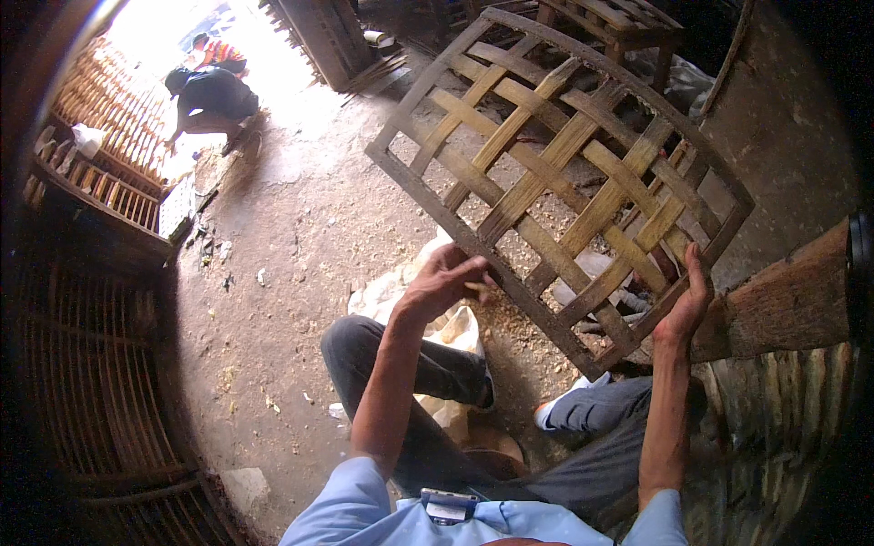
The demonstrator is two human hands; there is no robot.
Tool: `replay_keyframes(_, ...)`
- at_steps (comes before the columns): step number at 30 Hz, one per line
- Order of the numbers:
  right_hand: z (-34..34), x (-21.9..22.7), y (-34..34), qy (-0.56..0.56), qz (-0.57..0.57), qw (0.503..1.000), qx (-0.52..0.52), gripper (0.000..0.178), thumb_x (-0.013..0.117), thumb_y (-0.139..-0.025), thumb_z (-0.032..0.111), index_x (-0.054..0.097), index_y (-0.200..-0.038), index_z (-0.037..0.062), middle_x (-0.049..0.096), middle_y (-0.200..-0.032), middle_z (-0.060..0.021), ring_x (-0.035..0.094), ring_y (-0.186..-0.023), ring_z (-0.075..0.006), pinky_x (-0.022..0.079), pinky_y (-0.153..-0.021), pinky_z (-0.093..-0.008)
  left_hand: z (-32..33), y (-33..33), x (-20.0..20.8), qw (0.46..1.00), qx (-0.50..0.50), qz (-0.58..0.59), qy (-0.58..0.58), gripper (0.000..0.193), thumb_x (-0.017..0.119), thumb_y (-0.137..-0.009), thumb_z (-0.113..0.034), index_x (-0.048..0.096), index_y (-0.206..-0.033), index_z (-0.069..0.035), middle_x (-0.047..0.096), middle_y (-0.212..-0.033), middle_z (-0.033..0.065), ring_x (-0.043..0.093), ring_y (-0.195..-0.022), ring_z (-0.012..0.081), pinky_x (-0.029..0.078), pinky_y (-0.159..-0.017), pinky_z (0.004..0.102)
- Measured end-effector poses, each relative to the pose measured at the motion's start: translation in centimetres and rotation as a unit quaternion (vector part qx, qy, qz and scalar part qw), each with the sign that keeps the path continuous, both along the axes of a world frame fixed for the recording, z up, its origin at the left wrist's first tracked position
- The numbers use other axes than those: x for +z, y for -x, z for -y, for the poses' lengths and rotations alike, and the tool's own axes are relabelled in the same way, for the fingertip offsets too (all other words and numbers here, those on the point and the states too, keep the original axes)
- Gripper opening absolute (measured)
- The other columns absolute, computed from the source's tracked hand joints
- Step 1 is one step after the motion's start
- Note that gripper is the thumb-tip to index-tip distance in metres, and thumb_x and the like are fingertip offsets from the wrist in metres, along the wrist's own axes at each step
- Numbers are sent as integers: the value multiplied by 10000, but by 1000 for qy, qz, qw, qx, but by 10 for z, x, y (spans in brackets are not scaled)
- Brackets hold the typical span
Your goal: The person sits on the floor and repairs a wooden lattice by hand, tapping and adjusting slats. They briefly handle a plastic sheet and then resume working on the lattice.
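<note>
A lattice panel [521,217] of flat woven wooden or bamboo strips in a dark wooden frame is raised at a tilt in front of me. My right hand [685,305] grips its lower right edge, the thumb up along the frame. My left hand [444,284] is beside the lower left edge. Its fingers are bent and slightly blurred, and whether they touch the frame I cannot tell. Below the left hand lies pale sacking [378,296], partly hidden by my knee.
Wood chips litter the dirt floor [282,300]. A wooden stool [628,27] stands beyond the panel, and a thick plank [774,300] is at the right. Slatted walls [86,364] line the left. Two people [214,96] crouch near the bright opening at the far left.
</note>
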State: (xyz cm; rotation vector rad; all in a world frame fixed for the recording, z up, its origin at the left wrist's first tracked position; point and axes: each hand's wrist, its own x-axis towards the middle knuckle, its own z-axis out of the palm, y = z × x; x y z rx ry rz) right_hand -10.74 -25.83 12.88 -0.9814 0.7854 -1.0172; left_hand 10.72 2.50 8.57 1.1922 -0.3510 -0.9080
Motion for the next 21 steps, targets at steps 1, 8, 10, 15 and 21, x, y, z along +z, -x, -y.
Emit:
replay_keyframes(1,-1,7,1,-6,8,1000,1,434,721,-923,317,665,-1233,17,634,-1303,-79,633,-1124,-201,517,-970,-368,3,-1,5,991,-62,18,-119,354,638,-999,-349,625,-1094,-8,693,-895,104,705,-822,173,552,-615,306)
replay_keyframes(8,-17,24,6,345,-124,916,162,291,688,-953,236,719,-1117,-2,749,-939,-99,701,-809,-187,555,-750,-340,-3,-24,-26,821,228,470,-231,520,752,-892,-230,531,-1321,-36,656,-1196,209,677,-991,323,545,-824,428)
replay_keyframes(10,-29,34,11,452,-207,834,242,264,686,-951,220,722,-1092,0,744,-860,-126,712,-731,-204,551,-695,-332,4,-17,-8,783,267,531,-185,667,785,-858,-211,460,-1412,-31,569,-1294,243,585,-1175,370,488,-986,454)
replay_keyframes(15,-52,31,10,602,-162,707,334,222,723,-919,207,724,-1055,32,731,-820,-142,720,-658,-251,547,-596,-360,-2,-15,22,764,133,618,-130,675,912,-674,-197,620,-1265,-55,628,-1321,155,562,-1290,326,474,-1051,441)
replay_keyframes(21,-51,46,5,716,-199,652,149,453,742,-914,173,612,-1306,-13,710,-1155,-188,722,-1024,-302,593,-815,-376,-18,-19,2,760,143,618,-138,280,854,-730,-120,729,-969,-43,754,-973,108,739,-919,242,562,-892,385)
